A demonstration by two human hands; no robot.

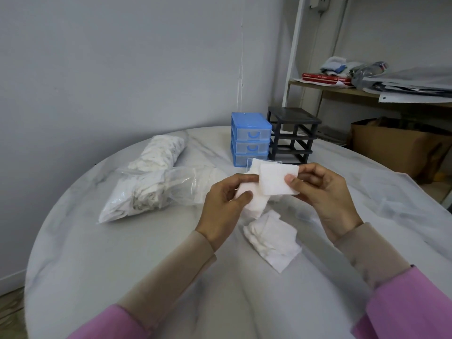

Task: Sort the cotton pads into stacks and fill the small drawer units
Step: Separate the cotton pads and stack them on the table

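My right hand (325, 192) pinches a square white cotton pad (276, 179) by its right edge, held up above the table. My left hand (225, 204) grips a small bunch of cotton pads (254, 204) just below and left of it. A loose stack of pads (274, 238) lies on the table under my hands. A clear drawer (254, 165) sits behind the held pad, mostly hidden. The blue drawer unit (250, 138) stands at the back with its drawers in. Beside it stands the black drawer frame (292, 133), without drawers.
Two clear plastic bags of pads (146, 192) lie on the left of the round marble table (122, 253). More clear plastic (391, 192) lies at the right. A shelf with papers (367, 84) and a cardboard box (396, 145) stand beyond the table.
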